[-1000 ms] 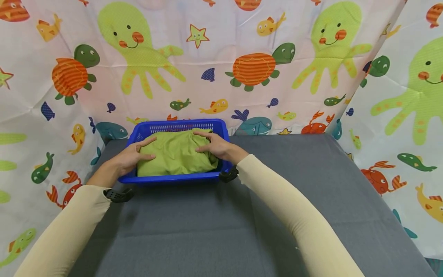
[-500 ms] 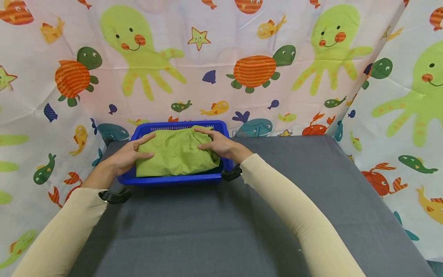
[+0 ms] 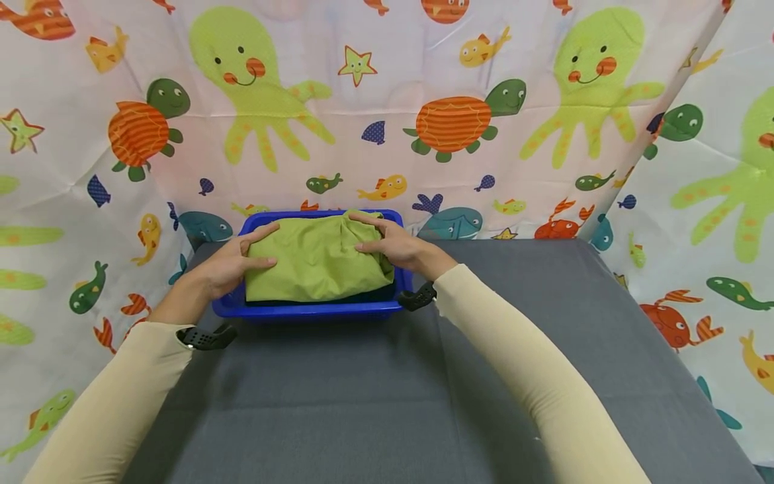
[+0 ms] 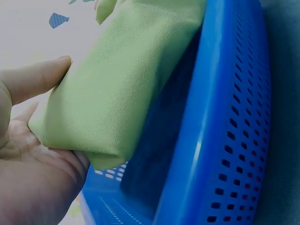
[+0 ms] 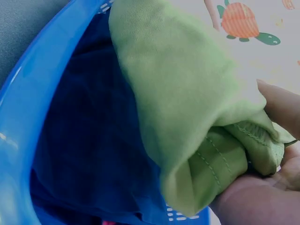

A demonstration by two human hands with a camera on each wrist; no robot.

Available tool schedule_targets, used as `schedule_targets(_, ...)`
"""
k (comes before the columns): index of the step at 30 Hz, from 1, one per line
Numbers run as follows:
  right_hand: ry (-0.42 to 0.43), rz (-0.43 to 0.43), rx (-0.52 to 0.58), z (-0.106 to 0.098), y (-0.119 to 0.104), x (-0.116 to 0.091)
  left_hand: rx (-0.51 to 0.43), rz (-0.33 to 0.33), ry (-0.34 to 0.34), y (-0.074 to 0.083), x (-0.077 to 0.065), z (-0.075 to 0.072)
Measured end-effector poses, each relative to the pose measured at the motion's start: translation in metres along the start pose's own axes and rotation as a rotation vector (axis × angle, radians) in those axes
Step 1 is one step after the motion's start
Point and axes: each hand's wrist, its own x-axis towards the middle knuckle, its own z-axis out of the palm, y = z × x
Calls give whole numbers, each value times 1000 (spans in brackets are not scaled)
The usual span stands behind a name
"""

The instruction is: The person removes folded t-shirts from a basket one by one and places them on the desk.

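Observation:
Both my hands hold a folded lime-green garment [image 3: 314, 259] at its two ends, over a blue plastic basket [image 3: 314, 312]. My left hand [image 3: 225, 270] grips the left end, thumb on top and the other fingers beneath, as the left wrist view shows. At the other end my right hand [image 3: 404, 249] pinches the folds; stitched seams show there in the right wrist view. Below the garment lies dark navy cloth [image 5: 93, 126] inside the basket, and a gap shows between it and the garment's front edge.
The basket stands at the back left of a table with a grey cloth [image 3: 338, 403]. Behind and at the sides hangs a white curtain [image 3: 387, 94] printed with sea animals. A black band [image 3: 208, 337] is on the left wrist, another [image 3: 417, 296] on the right.
The garment has come up with both hands, away from the basket's front rim, and dark cloth now shows under its front edge. The head view has shifted slightly.

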Motion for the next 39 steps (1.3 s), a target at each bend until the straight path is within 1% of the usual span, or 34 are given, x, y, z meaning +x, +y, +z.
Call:
schedule_targets(6, -3, -23, -38, -5, -8, -7, -23, 36, -22, 8, 1, 3)
schedule_targets(11, -27, -23, 4, -11, -14, -12, -27, 47, -36, 17, 1, 6)
schedule_targets(18, -45, -31, -10, -23, -23, -25, -44, 68, -67, 27, 6, 12)
schedule_targets(23, -55, -39, 9, -33, -26, -33, -60, 74, -83, 34, 9, 20)
schedule_targets(33, -90, -76, 62, -54, -25, -50, -86, 144, -141, 41, 19, 37)
schedule_targets(39, -77, -74, 67, -70, -24, -59, -106, 133, -134, 46, 29, 50)
